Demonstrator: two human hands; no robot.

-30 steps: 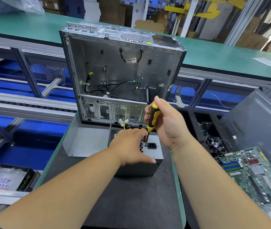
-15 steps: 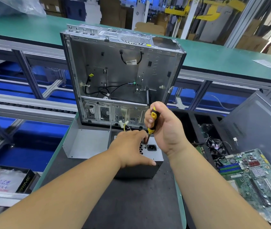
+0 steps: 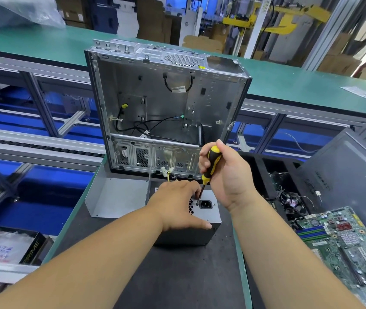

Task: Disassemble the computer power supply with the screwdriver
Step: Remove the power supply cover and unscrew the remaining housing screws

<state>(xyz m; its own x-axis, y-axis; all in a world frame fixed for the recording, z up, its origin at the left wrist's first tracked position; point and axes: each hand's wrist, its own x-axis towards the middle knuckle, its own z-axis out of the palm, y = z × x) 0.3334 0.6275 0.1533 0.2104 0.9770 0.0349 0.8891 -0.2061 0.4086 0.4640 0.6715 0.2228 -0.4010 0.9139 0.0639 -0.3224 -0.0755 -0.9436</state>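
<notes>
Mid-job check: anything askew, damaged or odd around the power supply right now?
Nothing stands out. The power supply sits flat on the mat, left hand steadying it, right hand holding the screwdriver tip beside the socket.

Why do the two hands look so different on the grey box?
The right hand is raised above the power supply, fingers curled round the screwdriver; the left hand lies low on the box itself. The right hand holds a tool; the left hand holds none, only steadying the box with its thumb along the front edge. Both work on the same box.
</notes>
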